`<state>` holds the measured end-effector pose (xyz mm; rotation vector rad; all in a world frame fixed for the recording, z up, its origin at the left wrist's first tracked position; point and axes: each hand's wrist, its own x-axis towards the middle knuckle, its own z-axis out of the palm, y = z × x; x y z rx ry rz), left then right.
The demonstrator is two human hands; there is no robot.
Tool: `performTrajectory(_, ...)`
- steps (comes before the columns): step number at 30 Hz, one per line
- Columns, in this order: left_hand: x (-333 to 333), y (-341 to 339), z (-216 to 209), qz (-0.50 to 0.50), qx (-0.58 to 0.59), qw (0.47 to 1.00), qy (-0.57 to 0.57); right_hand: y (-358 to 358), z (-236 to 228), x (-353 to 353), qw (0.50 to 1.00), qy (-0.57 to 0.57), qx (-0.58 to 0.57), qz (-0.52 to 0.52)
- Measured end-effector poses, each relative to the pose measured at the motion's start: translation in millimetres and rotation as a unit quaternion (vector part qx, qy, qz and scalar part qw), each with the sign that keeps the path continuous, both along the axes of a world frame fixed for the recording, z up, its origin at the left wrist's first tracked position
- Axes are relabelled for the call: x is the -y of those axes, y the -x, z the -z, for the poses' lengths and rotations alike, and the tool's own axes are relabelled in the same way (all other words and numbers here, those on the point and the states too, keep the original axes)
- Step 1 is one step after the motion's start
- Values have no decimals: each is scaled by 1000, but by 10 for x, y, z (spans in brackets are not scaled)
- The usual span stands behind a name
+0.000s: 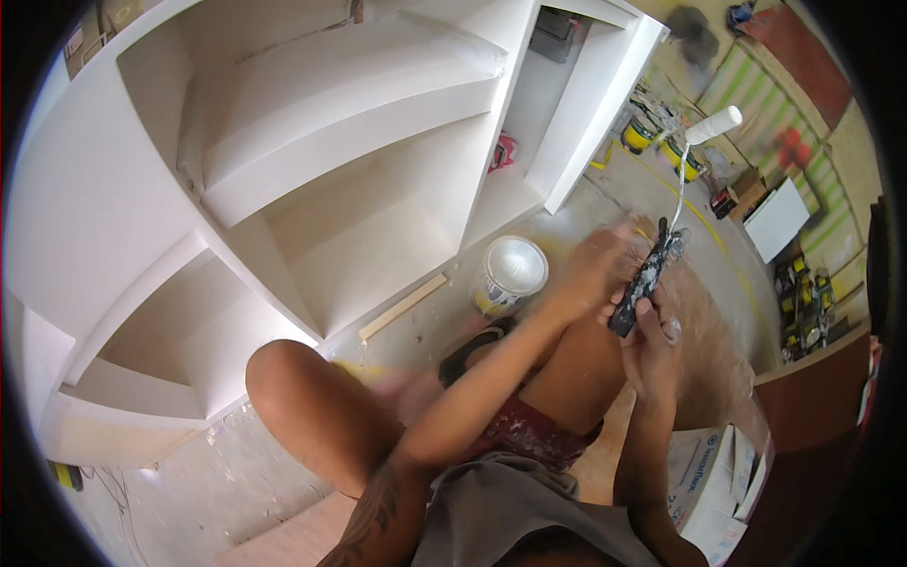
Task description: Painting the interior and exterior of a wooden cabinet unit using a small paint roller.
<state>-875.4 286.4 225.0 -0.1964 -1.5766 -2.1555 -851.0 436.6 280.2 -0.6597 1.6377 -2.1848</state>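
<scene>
Dusty concrete floor (283, 472), spattered white; person sits low before a white shelf unit (312, 170) lying open-faced. Nearest: bare knees and a carton (709, 482) at the right hip. Right hand (652, 345) has its fingers wrapped around the dark, paint-crusted handle of a small paint roller (661, 227), white sleeve pointing up and away. Left hand (590, 269) is motion-blurred beside the handle; cannot tell whether its fingers are closed or touching it. Judgement: roller is being readied, not yet loaded; next move calls for paint. Closed tin (508, 274) stands just beyond the knee, lid on. Farther off: yellow cans (642, 132), clutter along the wall.
</scene>
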Motion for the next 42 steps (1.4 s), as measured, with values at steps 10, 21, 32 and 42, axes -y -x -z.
performTrajectory(10,380,442,2760,-299,412,854,109,370,142,-469,988,-46,-50,136)
performTrajectory(21,755,545,2650,-114,319,925,-174,737,456,-611,938,-251,-30,238)
performTrajectory(32,1786,759,2346,110,365,924,30,1101,793,-624,938,-222,-55,262)
performTrajectory(42,2061,856,2439,179,321,925,94,988,468,-290,892,-346,-107,271)
